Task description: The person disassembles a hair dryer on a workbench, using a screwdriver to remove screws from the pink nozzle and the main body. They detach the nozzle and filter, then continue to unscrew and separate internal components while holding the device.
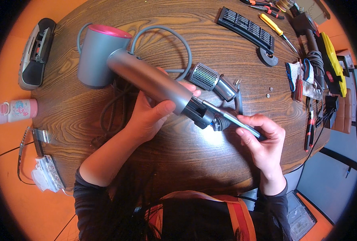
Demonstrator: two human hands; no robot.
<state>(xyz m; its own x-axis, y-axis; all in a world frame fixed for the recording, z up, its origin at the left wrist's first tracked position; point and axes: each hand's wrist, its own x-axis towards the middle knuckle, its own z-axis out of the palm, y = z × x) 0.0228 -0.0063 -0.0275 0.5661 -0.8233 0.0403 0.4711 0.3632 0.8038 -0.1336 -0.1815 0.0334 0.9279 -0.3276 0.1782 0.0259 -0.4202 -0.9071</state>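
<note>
A grey hair dryer (152,78) with a pink-rimmed head lies slantwise above the table, its handle end toward me. My left hand (150,110) is closed around the lower handle, thumb on top. Dark inner parts (198,114) show at the handle's uncovered end. Between the thumb and fingers of my right hand (263,138) is a slim silver screwdriver (230,117); its tip reaches the handle's end. Just beyond lies a perforated cylindrical filter cover (204,77) beside a dark grey cylindrical part (225,88).
A black bit case (246,29) and a yellow-handled screwdriver (271,25) lie at the far right. Two small metal pieces (268,95) rest nearer. Pliers (309,126) and a glove (294,74) are at the right edge. A pink bottle (18,111) stands left; a grey cable (182,42) loops behind the dryer.
</note>
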